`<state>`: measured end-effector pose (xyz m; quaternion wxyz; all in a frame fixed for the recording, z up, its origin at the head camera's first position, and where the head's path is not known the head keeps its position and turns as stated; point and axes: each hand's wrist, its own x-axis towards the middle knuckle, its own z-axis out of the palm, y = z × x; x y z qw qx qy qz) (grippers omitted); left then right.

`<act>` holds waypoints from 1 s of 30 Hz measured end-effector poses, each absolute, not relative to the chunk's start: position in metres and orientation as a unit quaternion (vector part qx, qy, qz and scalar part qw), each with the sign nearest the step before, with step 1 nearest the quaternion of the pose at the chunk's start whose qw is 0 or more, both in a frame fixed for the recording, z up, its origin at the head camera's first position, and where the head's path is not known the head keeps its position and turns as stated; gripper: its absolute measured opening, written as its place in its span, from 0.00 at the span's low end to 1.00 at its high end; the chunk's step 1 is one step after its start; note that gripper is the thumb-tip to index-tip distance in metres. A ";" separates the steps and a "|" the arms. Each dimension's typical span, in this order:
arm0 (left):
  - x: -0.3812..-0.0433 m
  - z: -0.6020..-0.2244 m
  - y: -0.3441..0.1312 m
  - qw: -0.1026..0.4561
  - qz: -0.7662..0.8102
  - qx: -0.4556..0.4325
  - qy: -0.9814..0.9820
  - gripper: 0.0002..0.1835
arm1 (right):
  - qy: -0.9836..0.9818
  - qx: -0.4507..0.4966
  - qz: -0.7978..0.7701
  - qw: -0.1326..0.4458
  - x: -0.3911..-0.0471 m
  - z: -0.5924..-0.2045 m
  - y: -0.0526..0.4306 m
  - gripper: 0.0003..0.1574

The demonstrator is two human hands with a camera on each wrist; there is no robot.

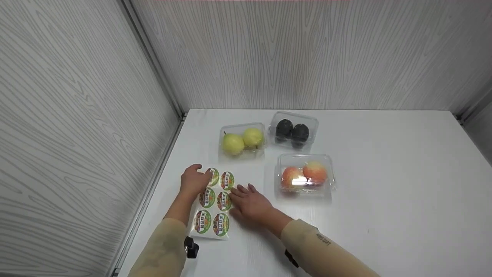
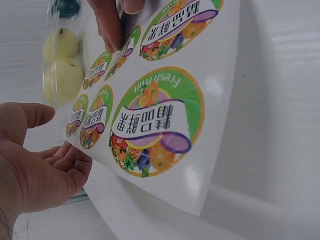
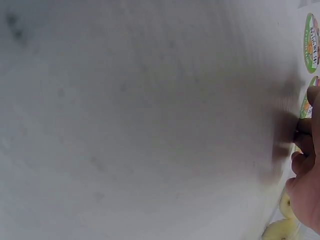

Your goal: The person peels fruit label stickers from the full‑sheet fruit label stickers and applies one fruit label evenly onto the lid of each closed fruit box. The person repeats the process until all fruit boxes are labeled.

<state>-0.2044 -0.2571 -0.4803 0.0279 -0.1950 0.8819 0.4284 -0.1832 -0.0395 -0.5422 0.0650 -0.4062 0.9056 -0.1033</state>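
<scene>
Both hands are down on the sticker sheet now, which lies flat on the white table near its left edge, six round fruit labels in two columns. The left hand sits at the sheet's far left corner, fingers loosely curved with the thumb stretched away; the left wrist view shows that palm open beside the sheet's edge, gripping nothing, so it looks to be steadying or lifting that side. The right hand lies along the sheet's right edge, fingers straight and close together, tips on the middle label of the right column, likely pinning the backing or working at that label's rim; I cannot tell which. Beyond the sheet stand three clear clamshell boxes: pears nearest, dark fruit behind, apples to the right, all within easy reach.
</scene>
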 end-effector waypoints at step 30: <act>-0.212 -0.464 -0.247 0.004 0.419 -0.124 0.899 0.13 | 0.905 -0.413 -0.094 0.044 -0.178 -0.543 -0.025 0.35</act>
